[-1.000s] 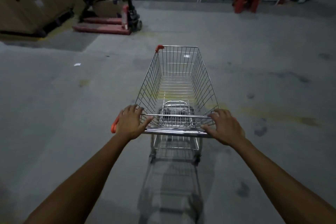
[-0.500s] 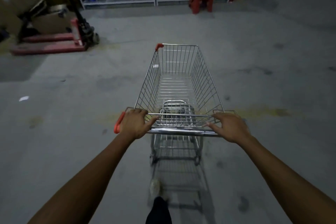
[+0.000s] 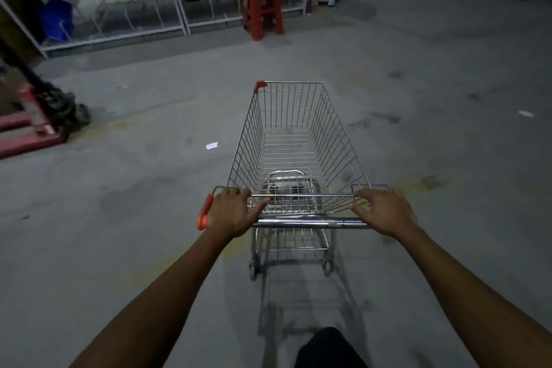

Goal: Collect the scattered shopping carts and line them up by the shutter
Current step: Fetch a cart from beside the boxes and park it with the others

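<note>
An empty wire shopping cart [image 3: 292, 140] with orange corner caps stands on the grey concrete floor straight ahead of me. My left hand [image 3: 231, 210] grips the left end of its chrome handle bar [image 3: 310, 222], fingers curled over the top wire. My right hand [image 3: 385, 212] grips the bar's right end the same way. Both arms are stretched out. No shutter is in view.
A red pallet jack [image 3: 35, 125] sits at the left edge. White wire shelving [image 3: 119, 18] with blue bins lines the far wall, and a red plastic stool [image 3: 263, 7] stands before it. A paper scrap [image 3: 211, 145] lies left of the cart.
The cart and I have swung to the right: the pallet jack, shelving and stool have slid left in view and the stool is closer. Both hands keep their hold.
</note>
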